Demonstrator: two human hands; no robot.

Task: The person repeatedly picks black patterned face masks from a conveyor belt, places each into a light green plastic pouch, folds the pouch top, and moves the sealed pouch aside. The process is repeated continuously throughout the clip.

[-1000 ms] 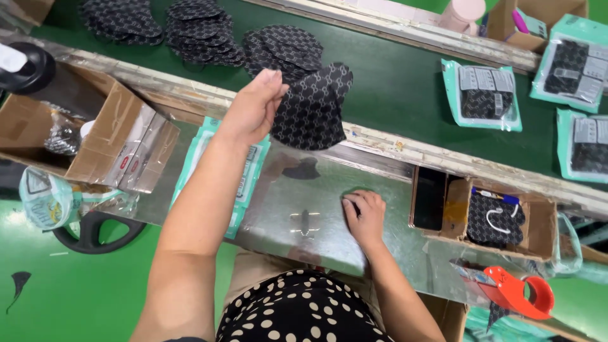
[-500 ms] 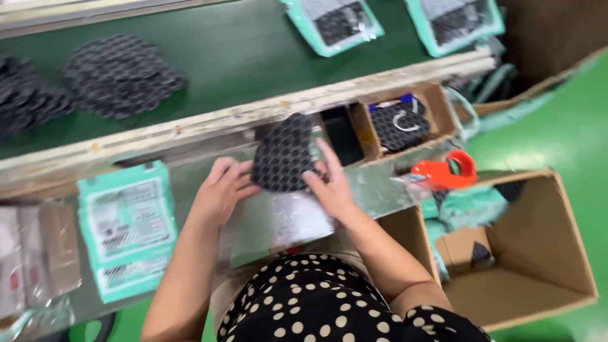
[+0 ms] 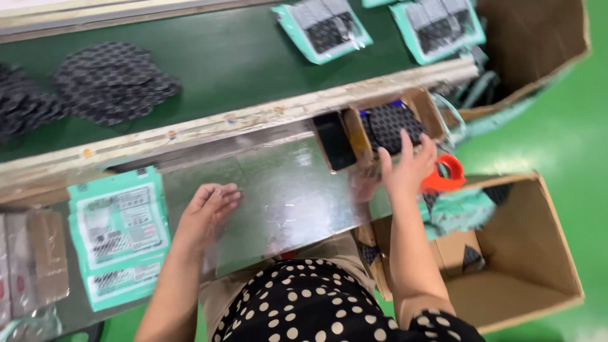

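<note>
Green conveyor belt [image 3: 240,57] along the far edge of the counter: carries stacks of black patterned fabric pieces [image 3: 114,79] at the left and teal-edged packets [image 3: 326,28] at the right. Steel counter [image 3: 285,190], reflective, bordered at the far edge by a worn wooden rail [image 3: 209,126]. Large open cardboard box [image 3: 519,266] off the counter's right end: holds teal wrapping and a few dark patterned items. Teal printed packaging sheets [image 3: 120,234] lie flat at the counter's left end, near edge. Small cardboard tray [image 3: 354,136] at the counter's far right corner: two compartments, the left one dark and apparently bare, the right one holding a black patterned fabric piece [image 3: 392,123]. Orange tape dispenser [image 3: 446,177] just beside the tray, past the right edge. Right hand [image 3: 408,168] rests at the tray's near wall, fingers spread apart, tips touching the fabric piece, nothing clamped. Left hand [image 3: 209,206] lies on the counter centre, fingers loosely curled together, holding nothing. Half a second ago both hands held the fabric piece above the counter; it now sits in the tray.
</note>
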